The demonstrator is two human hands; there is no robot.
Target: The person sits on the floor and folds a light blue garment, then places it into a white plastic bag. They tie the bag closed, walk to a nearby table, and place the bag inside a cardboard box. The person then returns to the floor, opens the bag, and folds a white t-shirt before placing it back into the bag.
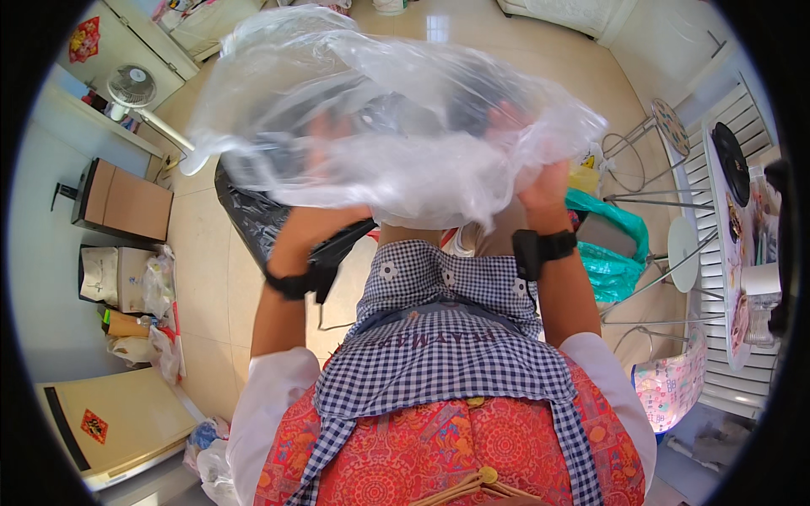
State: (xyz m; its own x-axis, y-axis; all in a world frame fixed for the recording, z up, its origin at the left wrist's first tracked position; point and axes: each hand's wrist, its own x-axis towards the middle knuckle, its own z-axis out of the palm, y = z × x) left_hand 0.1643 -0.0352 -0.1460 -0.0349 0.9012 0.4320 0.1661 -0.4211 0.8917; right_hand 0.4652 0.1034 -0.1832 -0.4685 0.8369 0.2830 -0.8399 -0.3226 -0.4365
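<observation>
A large clear plastic bag, crumpled and blurred by movement, spreads in front of me above my knees. My left hand shows hazily through the film, and the plastic covers its fingers. On the other side, my right hand is against the bag's edge, with its fingertips behind the plastic. Dark material shows through the bag between my hands; its kind is unclear. Whether my fingers close on the film or on that material is hidden. Below the left side of the clear bag lies a black plastic bag.
A green plastic bag holding things stands on the floor at right, near metal-legged folding stools and a white table. A white pedestal fan is at upper left. Cardboard-coloured boxes and a small refrigerator line the left wall.
</observation>
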